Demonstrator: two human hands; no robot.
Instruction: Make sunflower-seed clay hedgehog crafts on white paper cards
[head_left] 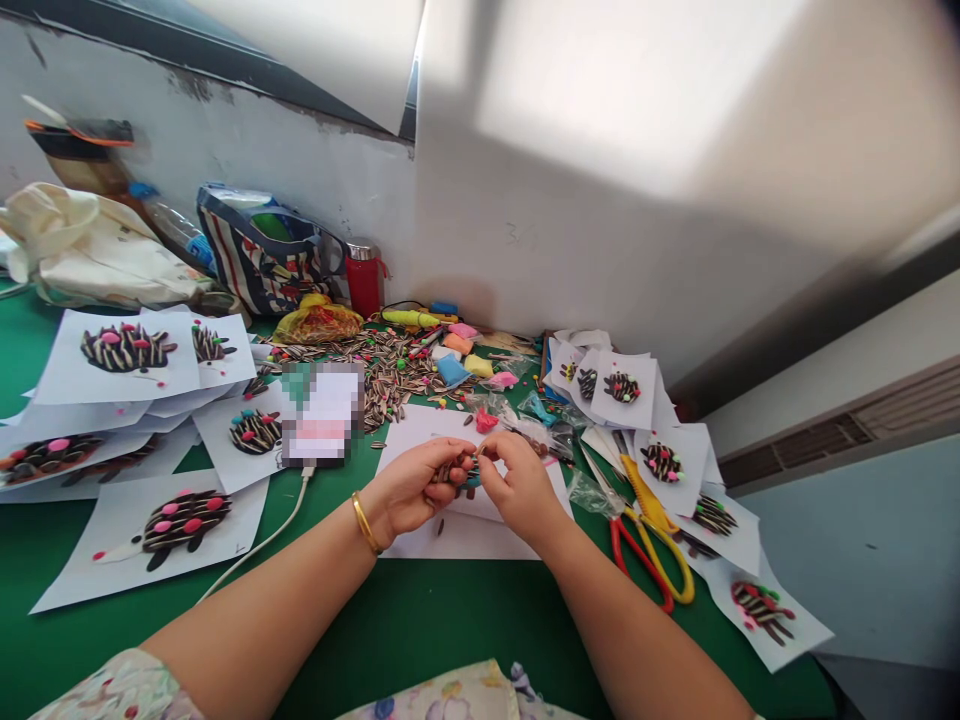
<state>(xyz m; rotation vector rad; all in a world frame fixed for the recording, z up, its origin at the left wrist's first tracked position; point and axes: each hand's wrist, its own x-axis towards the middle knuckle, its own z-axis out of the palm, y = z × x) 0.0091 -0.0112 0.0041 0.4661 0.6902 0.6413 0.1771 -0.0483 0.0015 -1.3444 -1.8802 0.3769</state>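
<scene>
Seeds cupped at the centre of the action

And the left hand (pixel 420 487), gold bracelet (pixel 366 523) at its wrist, has its fingers curled around a few seeds (pixel 450 468)! Right beside it, the right hand (pixel 521 490) shows a narrow pinch, thumb against forefinger, on a small piece (pixel 482 450) too tiny to name. Directly below both hands, white paper (pixel 405 543) lies on the green table (pixel 420 630), with one loose seed (pixel 440 527) on the wearer's side of the grip. Beyond the grip, a big seed pile (pixel 386 365) spreads out, soft coloured lumps (pixel 478 366) at its right. Look right of the grip: yellow-handled scissors (pixel 686 580) near sheets bearing spiky seed animals (pixel 769 610). Left of the grip, a phone (pixel 322 415) sits plugged into a white cable (pixel 289 522), more decorated sheets (pixel 82 575) beyond it!
</scene>
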